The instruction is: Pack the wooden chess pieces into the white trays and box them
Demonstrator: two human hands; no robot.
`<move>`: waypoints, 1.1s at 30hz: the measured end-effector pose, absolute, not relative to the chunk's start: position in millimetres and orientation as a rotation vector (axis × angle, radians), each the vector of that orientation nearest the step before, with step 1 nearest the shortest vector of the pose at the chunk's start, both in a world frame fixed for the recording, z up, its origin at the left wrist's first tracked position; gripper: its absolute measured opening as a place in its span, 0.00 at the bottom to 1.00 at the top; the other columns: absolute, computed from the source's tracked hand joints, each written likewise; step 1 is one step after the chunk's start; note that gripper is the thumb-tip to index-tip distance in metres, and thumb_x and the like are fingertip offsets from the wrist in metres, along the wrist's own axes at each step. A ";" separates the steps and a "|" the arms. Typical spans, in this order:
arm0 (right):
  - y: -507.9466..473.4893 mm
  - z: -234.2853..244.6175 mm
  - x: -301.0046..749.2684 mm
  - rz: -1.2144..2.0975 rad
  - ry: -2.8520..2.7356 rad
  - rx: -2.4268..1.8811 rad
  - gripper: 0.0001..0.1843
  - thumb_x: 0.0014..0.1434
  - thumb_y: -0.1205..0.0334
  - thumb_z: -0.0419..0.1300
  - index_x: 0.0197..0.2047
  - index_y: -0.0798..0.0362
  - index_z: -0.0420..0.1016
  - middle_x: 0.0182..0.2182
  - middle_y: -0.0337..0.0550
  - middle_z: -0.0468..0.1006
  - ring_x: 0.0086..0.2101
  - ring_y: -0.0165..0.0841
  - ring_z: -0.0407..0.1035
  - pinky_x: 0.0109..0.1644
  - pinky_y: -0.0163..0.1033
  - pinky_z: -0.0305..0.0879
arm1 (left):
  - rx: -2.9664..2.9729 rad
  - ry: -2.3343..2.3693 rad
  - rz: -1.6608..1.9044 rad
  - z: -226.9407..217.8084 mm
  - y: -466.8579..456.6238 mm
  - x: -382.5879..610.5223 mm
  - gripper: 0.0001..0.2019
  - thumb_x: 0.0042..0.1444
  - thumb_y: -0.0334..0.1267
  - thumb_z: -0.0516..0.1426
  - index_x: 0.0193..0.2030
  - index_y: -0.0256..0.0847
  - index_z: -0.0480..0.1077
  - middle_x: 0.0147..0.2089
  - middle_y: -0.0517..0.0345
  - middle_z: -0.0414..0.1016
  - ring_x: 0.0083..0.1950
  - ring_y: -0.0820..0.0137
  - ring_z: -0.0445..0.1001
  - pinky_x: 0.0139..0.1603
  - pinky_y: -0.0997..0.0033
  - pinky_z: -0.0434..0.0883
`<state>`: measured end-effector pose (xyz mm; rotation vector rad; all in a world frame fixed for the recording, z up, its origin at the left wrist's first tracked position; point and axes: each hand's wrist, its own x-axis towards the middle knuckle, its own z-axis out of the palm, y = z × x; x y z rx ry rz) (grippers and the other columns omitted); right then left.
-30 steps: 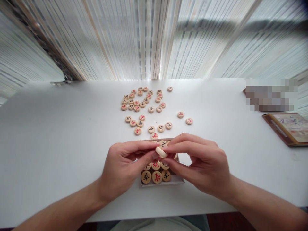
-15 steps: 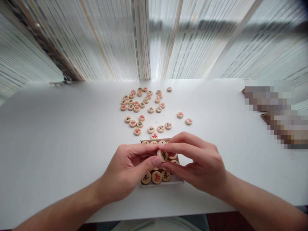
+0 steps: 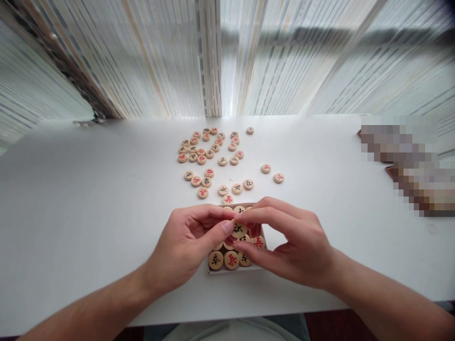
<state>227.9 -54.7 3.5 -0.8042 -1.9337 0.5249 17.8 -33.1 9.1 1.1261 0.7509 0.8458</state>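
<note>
round piece (image 3: 240, 229) between left fingers (image 3: 217, 235) and right fingers (image 3: 262, 217), above box (image 3: 231, 272)

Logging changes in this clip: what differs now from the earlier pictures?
The held piece, edge-on a second ago, has been turned so its black-marked face shows. The left hand and right hand stay at it, over the box; nothing was visibly taken up or let go. The box and loose pieces stayed put.
</note>
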 end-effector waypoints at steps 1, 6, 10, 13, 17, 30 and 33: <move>-54.6 4.7 227.9 0.567 -1.930 -0.795 0.13 0.63 0.74 0.69 0.51 0.61 0.80 0.33 0.46 0.81 0.31 0.31 0.75 0.36 0.35 0.75 | 1.156 0.766 0.856 9.6 -31.9 17.4 0.10 0.66 0.31 0.66 0.50 0.47 0.87 0.46 0.56 0.90 0.44 0.69 0.88 0.46 0.79 0.84; -54.2 8.3 230.1 0.691 -1.932 -0.767 0.14 0.65 0.75 0.65 0.53 0.57 0.81 0.32 0.43 0.81 0.30 0.29 0.76 0.37 0.32 0.76 | 1.218 0.770 0.847 10.5 -32.3 15.5 0.08 0.66 0.32 0.66 0.48 0.43 0.87 0.47 0.53 0.90 0.47 0.66 0.88 0.51 0.75 0.84; -54.7 6.1 230.5 0.571 -2.005 -0.835 0.07 0.66 0.71 0.68 0.47 0.56 0.80 0.29 0.40 0.79 0.28 0.29 0.74 0.33 0.32 0.73 | 1.111 0.774 0.853 7.0 -36.4 16.5 0.15 0.64 0.30 0.68 0.57 0.39 0.81 0.45 0.51 0.90 0.45 0.64 0.89 0.48 0.71 0.86; -56.1 4.5 228.7 0.446 -2.042 -0.848 0.05 0.66 0.70 0.70 0.42 0.56 0.77 0.28 0.39 0.78 0.27 0.29 0.72 0.32 0.32 0.70 | 1.085 0.759 0.835 6.0 -37.9 17.1 0.18 0.63 0.29 0.68 0.59 0.37 0.79 0.48 0.48 0.89 0.49 0.62 0.89 0.51 0.68 0.86; -58.5 4.9 228.1 0.407 -2.088 -0.829 0.10 0.66 0.70 0.68 0.51 0.58 0.78 0.34 0.45 0.81 0.31 0.31 0.75 0.37 0.33 0.74 | 1.114 0.779 0.836 7.6 -37.6 16.8 0.19 0.63 0.29 0.68 0.60 0.36 0.78 0.49 0.48 0.89 0.50 0.63 0.88 0.52 0.71 0.86; -64.5 21.4 239.3 0.538 -2.168 -1.000 0.07 0.64 0.69 0.66 0.45 0.52 0.75 0.29 0.36 0.78 0.26 0.27 0.71 0.31 0.31 0.69 | 1.306 0.811 0.916 4.6 -35.0 11.6 0.19 0.64 0.37 0.68 0.60 0.38 0.78 0.51 0.47 0.87 0.54 0.60 0.86 0.56 0.66 0.83; -71.3 24.9 245.8 0.630 -2.178 -1.076 0.07 0.62 0.70 0.66 0.43 0.52 0.75 0.28 0.35 0.78 0.25 0.26 0.70 0.28 0.29 0.67 | 1.330 0.850 0.958 5.3 -30.6 9.9 0.15 0.65 0.40 0.67 0.56 0.38 0.80 0.47 0.48 0.87 0.51 0.62 0.85 0.52 0.67 0.82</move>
